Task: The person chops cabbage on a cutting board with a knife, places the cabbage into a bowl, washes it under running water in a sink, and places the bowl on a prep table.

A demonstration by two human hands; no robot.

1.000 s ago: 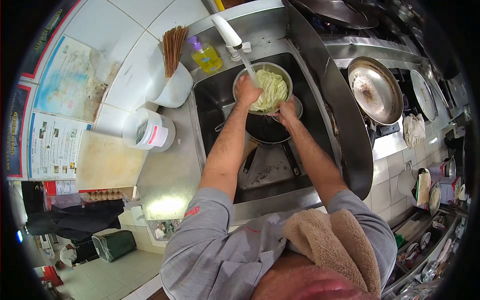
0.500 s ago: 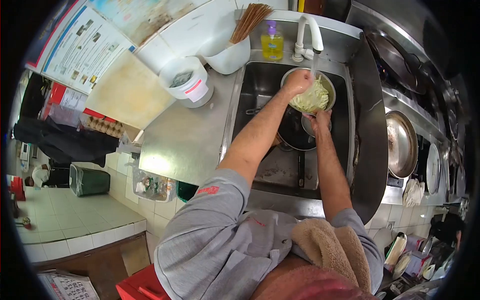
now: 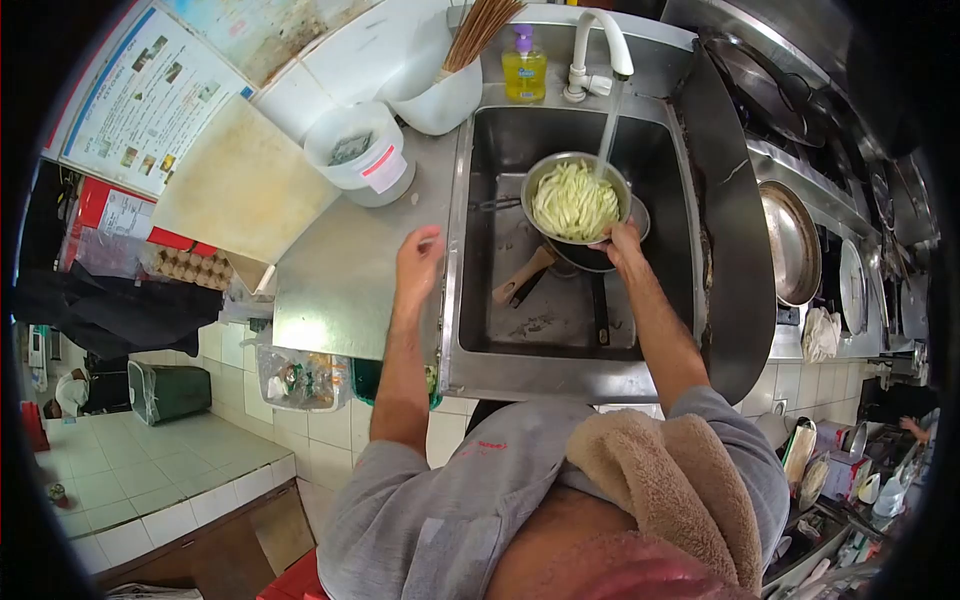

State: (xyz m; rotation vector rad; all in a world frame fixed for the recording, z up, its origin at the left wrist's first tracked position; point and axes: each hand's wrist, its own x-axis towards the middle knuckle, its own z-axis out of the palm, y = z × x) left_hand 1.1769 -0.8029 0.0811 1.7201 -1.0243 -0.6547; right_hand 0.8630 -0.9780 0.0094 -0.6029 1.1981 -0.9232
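Note:
My right hand [image 3: 622,247] grips the near rim of a round metal bowl [image 3: 527,197], which is held over the sink [image 3: 560,345]. Pale green shredded cabbage [image 3: 575,202] fills the bowl. Water runs from the white faucet [image 3: 605,45] onto the cabbage at the bowl's right side. Over the steel counter, left of the sink, my left hand [image 3: 417,265] is empty, its fingers loosely bent and apart. Under the bowl, partly hidden, lie a dark pan [image 3: 598,300] with a black handle and another small metal vessel [image 3: 640,217]. A wooden-handled utensil [image 3: 525,275] leans beside them.
A white bucket [image 3: 360,160] with a label and a white tub [image 3: 440,100] holding a stick brush [image 3: 483,32] stand on the left counter [image 3: 350,275]. Yellow soap [image 3: 524,70] is behind the sink. Pans [image 3: 790,243] line the stove side at right. Below left sits a waste bin [image 3: 300,375].
My left hand has come out of the bowl and swung left over the counter. The bowl, in my right hand, has shifted left and nearer, tilting its cabbage into fuller view.

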